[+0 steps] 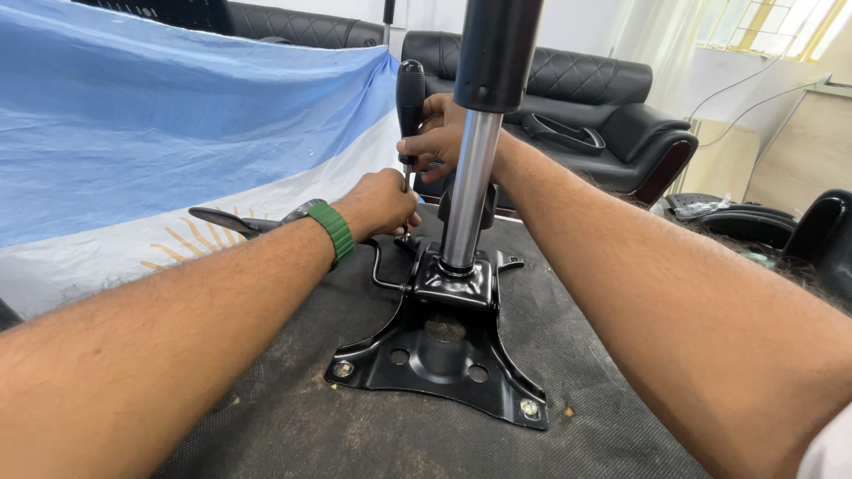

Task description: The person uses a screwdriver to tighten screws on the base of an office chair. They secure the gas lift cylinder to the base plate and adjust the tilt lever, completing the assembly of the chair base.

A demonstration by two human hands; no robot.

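A black metal chair mechanism plate (444, 359) lies bolted on the dark fabric underside of an overturned seat (293, 417). From its middle a chrome gas cylinder (469, 177) rises upright into a black sleeve. My right hand (437, 137) grips the black handle of a screwdriver (409, 98) that stands vertical at the plate's far left corner. My left hand (383, 202), with a green watch band on the wrist, pinches the screwdriver's shaft low down near its tip.
A blue and white cloth with a yellow sun figure (133, 133) hangs at the left. A black leather sofa (586, 98) stands behind. Black chair parts (781, 226) lie at the right. A black lever (222, 220) sticks out left of the mechanism.
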